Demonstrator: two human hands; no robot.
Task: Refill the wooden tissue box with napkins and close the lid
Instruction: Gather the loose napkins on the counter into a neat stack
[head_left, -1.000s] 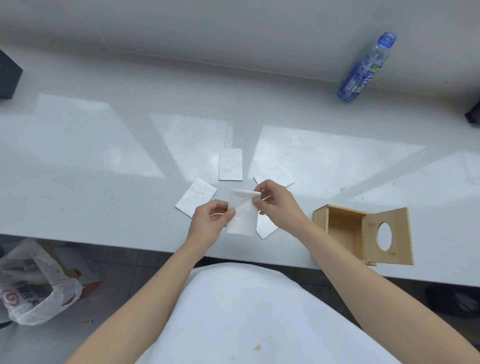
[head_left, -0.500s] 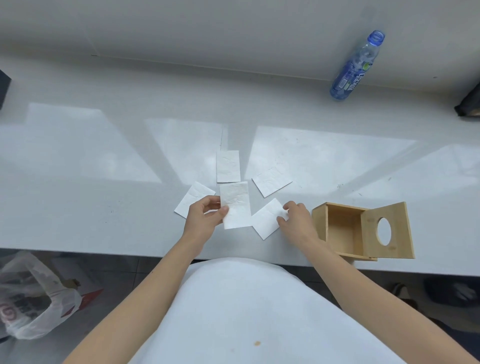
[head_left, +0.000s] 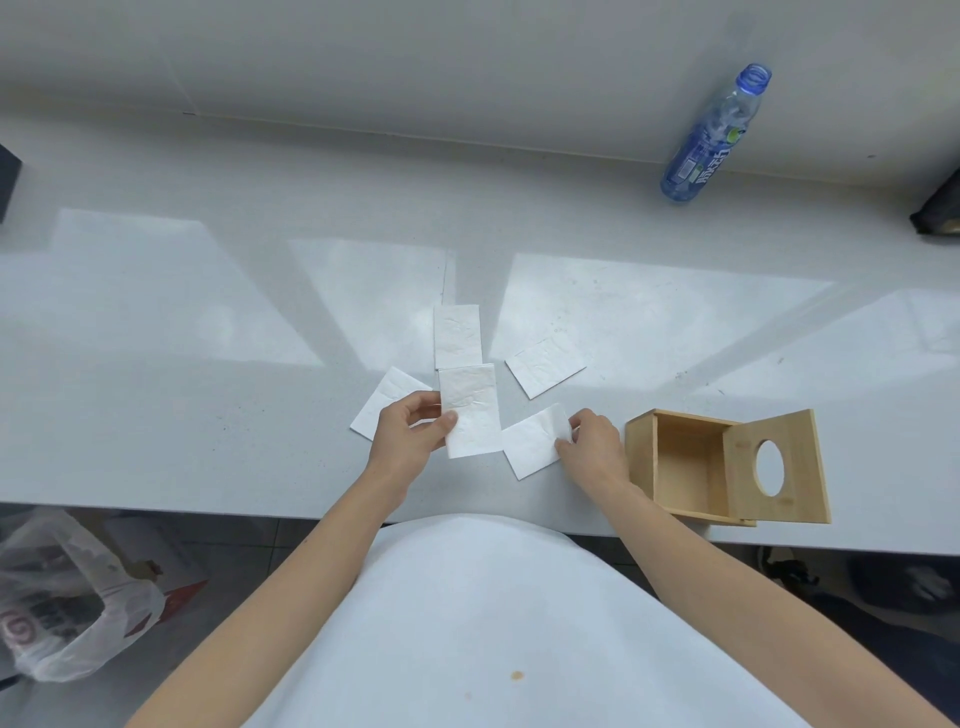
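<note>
White counter (head_left: 208, 322): left hand (head_left: 405, 436) fingers pinch napkin (head_left: 470, 410); right hand (head_left: 592, 447) pinches second napkin (head_left: 532, 447) (beside open box (head_left: 675, 467)).

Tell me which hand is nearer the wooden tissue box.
Right. The right hand sits just left of the wooden tissue box, pinching a napkin on the counter. The left hand is farther left, holding another napkin.

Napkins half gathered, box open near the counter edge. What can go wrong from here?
1. The wooden box sits at the counter's front edge; a nudge from the right hand might push it off.
2. The right hand pinches only the corner of one napkin, so it may slip or unfold.
3. Three loose napkins lie apart and may be missed.
</note>
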